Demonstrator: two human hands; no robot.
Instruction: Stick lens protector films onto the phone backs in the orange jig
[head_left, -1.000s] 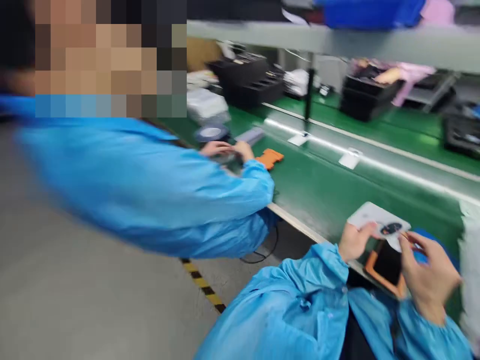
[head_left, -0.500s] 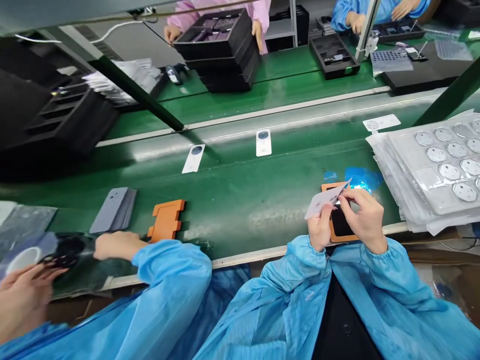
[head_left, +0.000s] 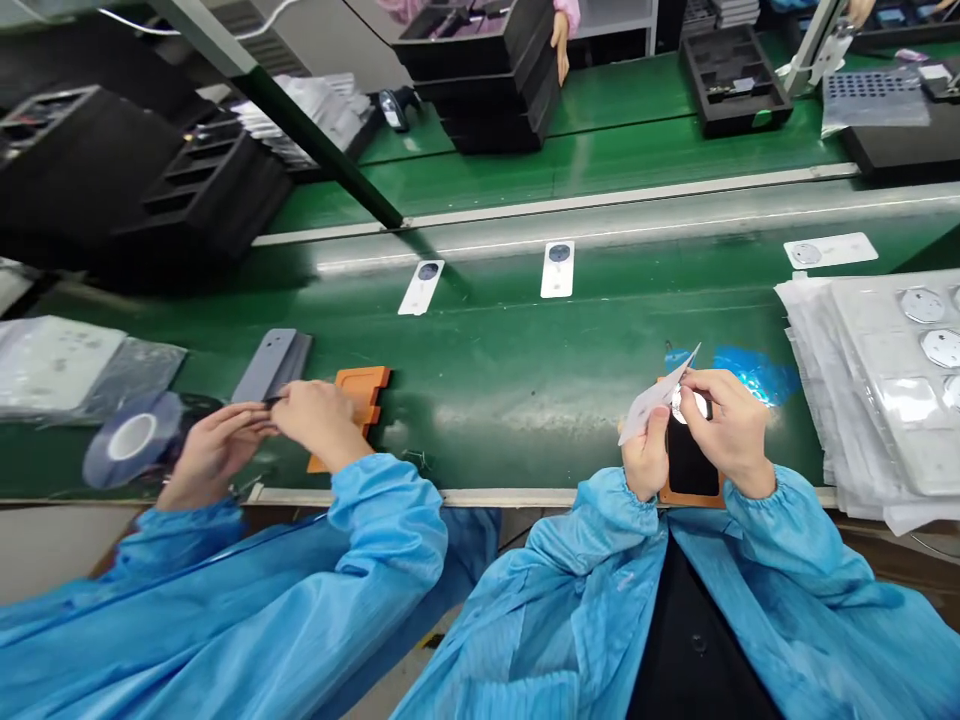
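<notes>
My left hand (head_left: 646, 462) pinches a thin white card (head_left: 651, 400), which is tilted up on its edge. Fingers of my right hand (head_left: 724, 425) are closed at the card's right side, by a round silver-white piece (head_left: 691, 404); whether that piece is in their grip or still on the card is hard to see. Below both hands, an orange holder (head_left: 679, 498) lies at the table's front edge with a black flat panel (head_left: 691, 462) in it. Crumpled blue film (head_left: 754, 374) lies just behind my right hand.
Plastic trays with round silver parts (head_left: 892, 400) are stacked at right. White cards (head_left: 557, 270) lie along the belt (head_left: 480, 390). At left, a co-worker's hands (head_left: 315, 420) work near a tape roll (head_left: 131, 440), grey panels (head_left: 266, 362) and another orange holder (head_left: 364, 385). Black trays (head_left: 487, 110) stand across.
The view has shifted, so the scene sits further right and higher. My hands stay at the card, and the round piece shows more. The co-worker's hands have come together.
</notes>
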